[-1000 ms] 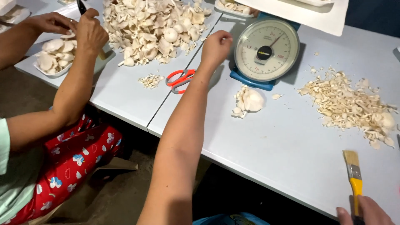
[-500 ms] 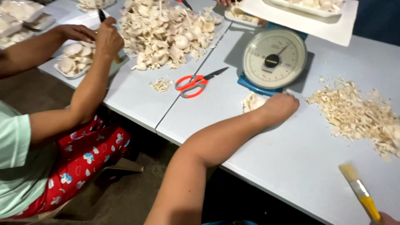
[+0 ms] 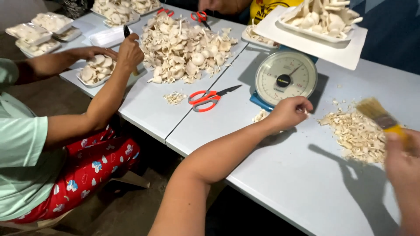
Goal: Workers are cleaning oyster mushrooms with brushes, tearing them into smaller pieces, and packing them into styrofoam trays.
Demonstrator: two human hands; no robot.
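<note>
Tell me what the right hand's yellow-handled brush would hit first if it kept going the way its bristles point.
Probably the pile of pale mushroom trimmings just beyond the right hand and its yellow-handled brush; further along stands the round-dial kitchen scale. The brush's height above the table is unclear.

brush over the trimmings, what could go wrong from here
The right hand holds the brush just above the heap of trimmings; a broad sweep might scatter bits toward the scale. The left hand covers a mushroom beside that heap, so loose trimmings could land on it.
</note>
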